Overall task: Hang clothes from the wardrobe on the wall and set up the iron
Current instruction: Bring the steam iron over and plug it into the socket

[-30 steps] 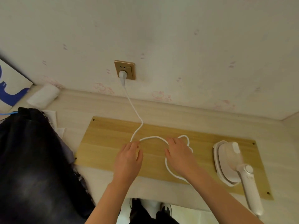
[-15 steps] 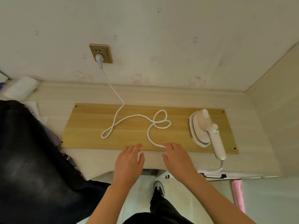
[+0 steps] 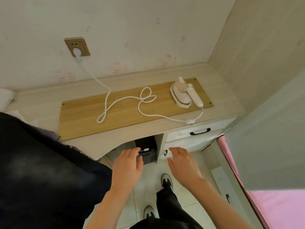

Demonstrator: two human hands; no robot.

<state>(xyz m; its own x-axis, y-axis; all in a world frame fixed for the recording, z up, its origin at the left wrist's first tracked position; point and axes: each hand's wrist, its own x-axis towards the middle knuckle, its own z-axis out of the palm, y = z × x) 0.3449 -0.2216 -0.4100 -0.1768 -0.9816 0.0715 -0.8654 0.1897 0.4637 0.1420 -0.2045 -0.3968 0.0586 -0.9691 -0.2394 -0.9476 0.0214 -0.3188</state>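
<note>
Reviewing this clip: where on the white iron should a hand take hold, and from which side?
Probably the slim handle of the iron, approached from the front right: it slants toward the desk edge, while the wide head rests on the board.

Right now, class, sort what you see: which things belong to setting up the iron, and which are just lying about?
Belongs to the job: iron, its white cord, plug in the wall socket, wooden board under them, dark garment.
Lying about: white roll far left, black box under the desk, pink fabric on the right.
</note>
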